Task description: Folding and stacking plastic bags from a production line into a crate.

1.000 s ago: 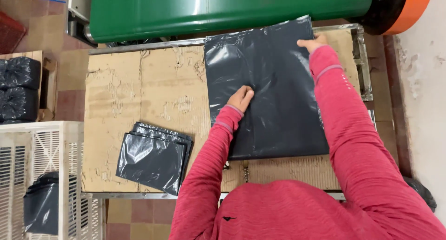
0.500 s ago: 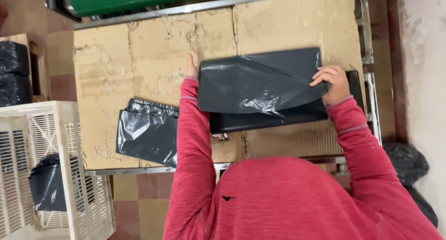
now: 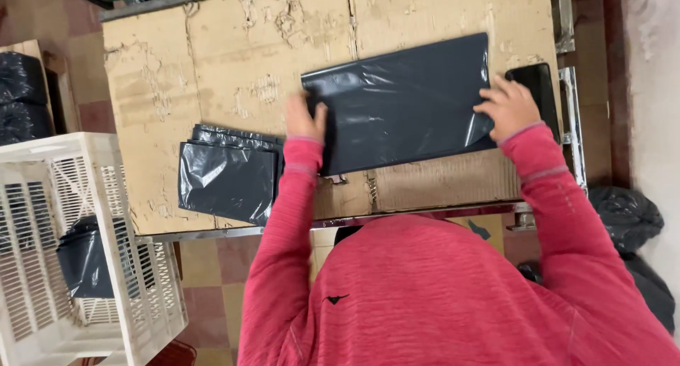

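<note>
Packing workshop: cardboard-covered worktable [image 3: 212,47], white plastic crate [image 3: 85,196], stacked folded bags [image 3: 227,178].

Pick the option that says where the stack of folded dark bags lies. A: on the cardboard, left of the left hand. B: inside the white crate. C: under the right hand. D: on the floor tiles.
A: the stack of folded dark bags rests on the cardboard, just left of the left hand.

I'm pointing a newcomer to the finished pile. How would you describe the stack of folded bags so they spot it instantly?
Start at the cardboard-covered table. Near its front left edge, beside the person's left hand, lies the small square stack of folded dark grey plastic bags. Unlike the large dark grey plastic bag under both hands, it is compact, layered and untouched.
</note>
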